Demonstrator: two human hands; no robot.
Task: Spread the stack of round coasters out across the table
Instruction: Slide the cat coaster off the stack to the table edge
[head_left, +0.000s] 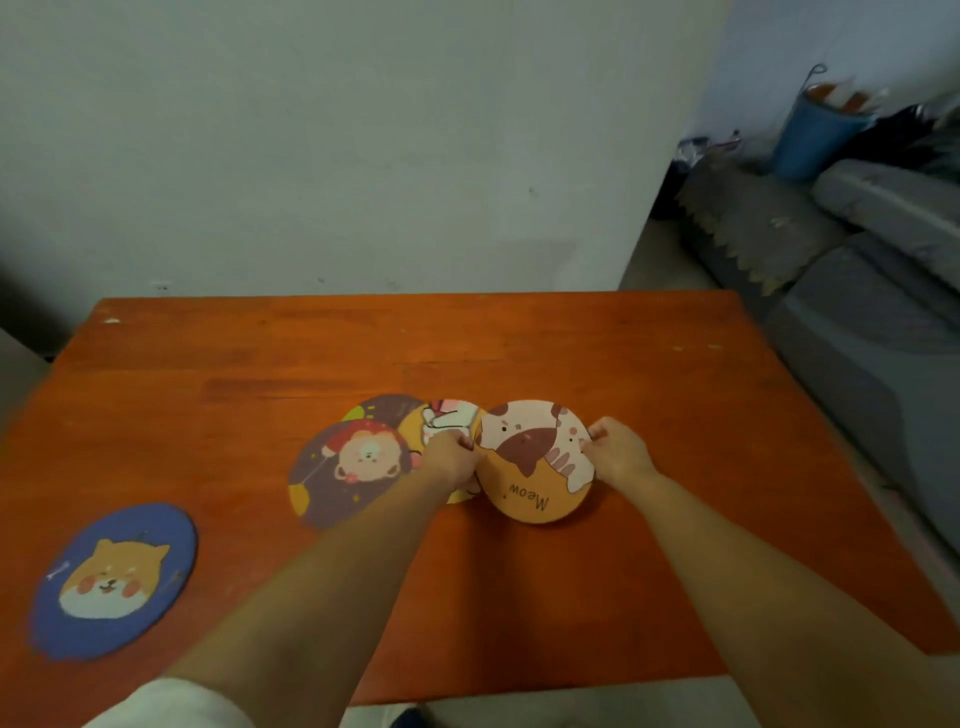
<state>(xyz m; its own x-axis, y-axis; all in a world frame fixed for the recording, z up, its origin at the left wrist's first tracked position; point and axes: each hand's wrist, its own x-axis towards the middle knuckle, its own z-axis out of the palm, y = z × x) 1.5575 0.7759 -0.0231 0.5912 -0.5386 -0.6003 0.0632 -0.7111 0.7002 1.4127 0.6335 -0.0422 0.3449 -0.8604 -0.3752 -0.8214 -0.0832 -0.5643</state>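
Note:
An orange coaster with a cat and the word "Meow" (535, 462) lies at the table's middle. My left hand (451, 457) pinches its left edge and my right hand (618, 451) pinches its right edge. To its left several coasters overlap: a purple one with a bear (353, 470), a darker one (387, 408) behind it, and a yellow one with a white animal (449, 418) partly under my left hand. A blue coaster with a dog face (114, 579) lies apart at the near left.
The orange wooden table (519, 348) runs to a pale wall at the back. Right of the table are grey cushions (878, 332) and a blue bucket (813, 137) on the floor.

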